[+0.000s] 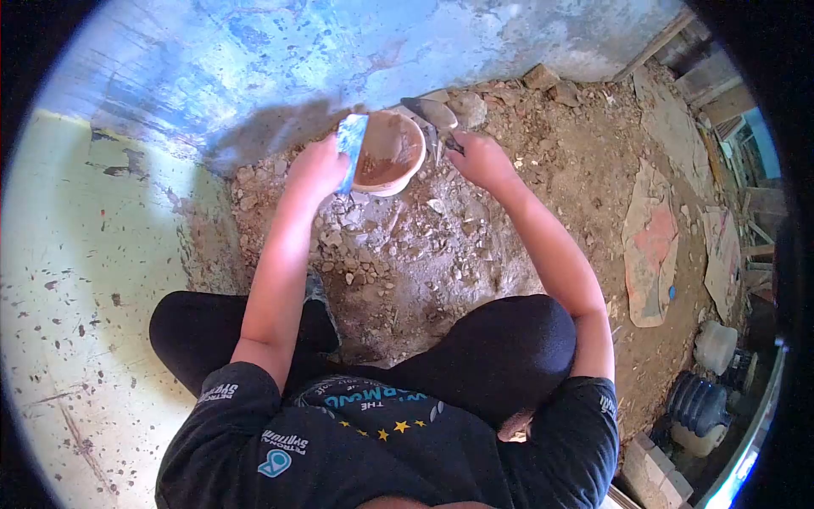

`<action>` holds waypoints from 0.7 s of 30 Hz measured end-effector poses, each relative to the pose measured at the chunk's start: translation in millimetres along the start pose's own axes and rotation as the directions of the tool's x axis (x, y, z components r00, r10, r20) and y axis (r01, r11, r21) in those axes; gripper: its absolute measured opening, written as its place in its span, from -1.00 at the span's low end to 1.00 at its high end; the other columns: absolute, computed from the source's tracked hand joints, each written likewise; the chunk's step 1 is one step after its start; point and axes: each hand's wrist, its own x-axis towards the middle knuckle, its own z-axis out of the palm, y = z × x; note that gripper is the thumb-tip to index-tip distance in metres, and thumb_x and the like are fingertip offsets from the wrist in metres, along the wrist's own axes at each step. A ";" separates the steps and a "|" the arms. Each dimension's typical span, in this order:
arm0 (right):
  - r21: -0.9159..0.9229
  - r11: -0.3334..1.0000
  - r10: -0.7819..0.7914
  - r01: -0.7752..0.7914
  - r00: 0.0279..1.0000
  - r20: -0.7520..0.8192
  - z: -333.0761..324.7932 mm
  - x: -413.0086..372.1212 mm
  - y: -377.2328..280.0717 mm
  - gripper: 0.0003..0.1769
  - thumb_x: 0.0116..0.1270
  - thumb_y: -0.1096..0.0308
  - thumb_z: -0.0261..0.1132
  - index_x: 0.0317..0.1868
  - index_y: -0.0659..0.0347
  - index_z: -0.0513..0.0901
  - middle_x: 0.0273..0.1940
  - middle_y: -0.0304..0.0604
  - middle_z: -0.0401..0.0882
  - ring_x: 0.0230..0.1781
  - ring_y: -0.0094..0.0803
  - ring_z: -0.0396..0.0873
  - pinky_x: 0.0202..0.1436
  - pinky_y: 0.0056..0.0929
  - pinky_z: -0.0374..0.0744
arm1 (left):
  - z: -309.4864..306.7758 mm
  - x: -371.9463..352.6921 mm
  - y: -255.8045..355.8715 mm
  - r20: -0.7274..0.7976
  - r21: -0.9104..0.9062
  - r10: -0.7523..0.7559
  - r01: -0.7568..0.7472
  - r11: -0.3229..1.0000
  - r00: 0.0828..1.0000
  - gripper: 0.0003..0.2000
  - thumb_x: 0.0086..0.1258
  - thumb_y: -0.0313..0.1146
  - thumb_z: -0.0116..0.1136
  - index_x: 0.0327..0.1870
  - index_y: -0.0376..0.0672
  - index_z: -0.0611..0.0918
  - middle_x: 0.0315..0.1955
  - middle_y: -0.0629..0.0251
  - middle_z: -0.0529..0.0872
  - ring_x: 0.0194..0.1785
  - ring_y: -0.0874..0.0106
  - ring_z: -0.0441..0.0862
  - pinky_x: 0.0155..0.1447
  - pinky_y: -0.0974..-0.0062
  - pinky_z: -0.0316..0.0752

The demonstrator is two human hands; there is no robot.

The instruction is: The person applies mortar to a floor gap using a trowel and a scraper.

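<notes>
A round, light-coloured bucket stands on the rubble floor close to the wall, its inside coated with brownish residue. At its left rim my left hand is closed around a flat blue-and-white scraper, which overlaps the rim in this view. On the other side of the bucket, my right hand grips a tool by its dark handle; a narrow, greyish blade points toward the bucket. Just behind that, a trowel-like tool with a grey blade lies near a stone.
A patchy blue wall rises behind the bucket, and a pale green, flaking wall stands at left. Torn cardboard lies on the right. Farther right are a dark water jug, blocks and wood pieces.
</notes>
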 end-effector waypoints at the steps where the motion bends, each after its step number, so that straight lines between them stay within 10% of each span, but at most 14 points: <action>1: 0.001 1.000 -0.005 0.005 1.000 -0.006 -6.1 -2.8 -1.3 -0.49 0.27 0.14 0.35 0.17 0.21 0.65 -0.17 0.23 0.69 -0.08 0.17 0.66 0.05 -0.01 0.61 | -2.1 2.1 -14.1 0.001 -0.024 0.001 -0.001 1.000 1.000 -0.68 0.35 -0.31 0.06 0.02 -0.32 0.60 -0.19 -0.20 0.73 -0.06 -0.10 0.70 0.09 -0.03 0.56; 5: 0.206 0.979 0.029 -0.006 0.993 -0.111 -17.3 -52.9 21.1 -0.50 0.27 0.13 0.36 0.15 0.20 0.65 -0.17 0.17 0.71 -0.12 0.13 0.68 0.02 -0.04 0.61 | 2.8 5.0 -44.9 -0.006 -0.135 -0.076 0.074 0.988 0.997 -0.66 0.34 -0.31 0.07 0.06 -0.30 0.60 -0.15 -0.18 0.73 -0.02 -0.08 0.70 0.13 -0.01 0.54; 13: 0.171 0.800 0.578 -0.575 0.815 0.034 53.9 -213.0 116.1 -0.48 0.27 0.08 0.37 0.19 0.13 0.65 -0.19 0.23 0.71 -0.09 0.12 0.70 0.01 -0.12 0.62 | 57.9 4.3 -37.3 0.553 -0.228 0.126 0.004 0.974 0.824 -0.59 0.33 -0.32 0.15 0.20 -0.19 0.57 0.06 0.02 0.73 0.14 0.15 0.67 0.30 0.25 0.46; 17: 0.213 0.700 0.692 -0.681 0.721 0.035 86.3 -285.4 129.5 -0.45 0.28 0.07 0.37 0.23 0.13 0.63 -0.18 0.22 0.72 -0.09 0.07 0.72 0.02 -0.14 0.62 | 70.4 7.9 -27.1 0.482 -0.272 0.217 -0.091 0.958 0.849 -0.60 0.42 -0.29 0.08 0.25 -0.21 0.53 0.16 0.04 0.69 0.12 0.17 0.70 0.28 0.25 0.51; 19: 0.287 0.675 0.706 -0.679 0.708 0.015 102.4 -311.1 129.7 -0.41 0.28 0.06 0.39 0.27 0.11 0.60 -0.14 0.17 0.74 -0.07 -0.03 0.74 0.05 -0.19 0.61 | 36.0 8.9 3.7 0.400 -0.349 -0.037 0.189 0.918 0.916 -0.63 0.49 -0.27 0.11 0.22 -0.25 0.55 0.11 0.06 0.72 0.07 0.22 0.72 0.29 0.22 0.51; 21: 0.287 0.659 0.716 -0.696 0.696 0.044 121.8 -326.1 138.2 -0.39 0.27 0.07 0.41 0.31 0.07 0.59 -0.09 0.14 0.75 -0.03 -0.16 0.74 0.07 -0.23 0.61 | 32.3 21.3 -5.5 0.101 -0.554 -0.103 0.142 0.821 0.990 -0.64 0.53 -0.21 0.10 0.16 -0.29 0.57 0.00 0.01 0.76 0.02 0.20 0.75 0.22 0.19 0.55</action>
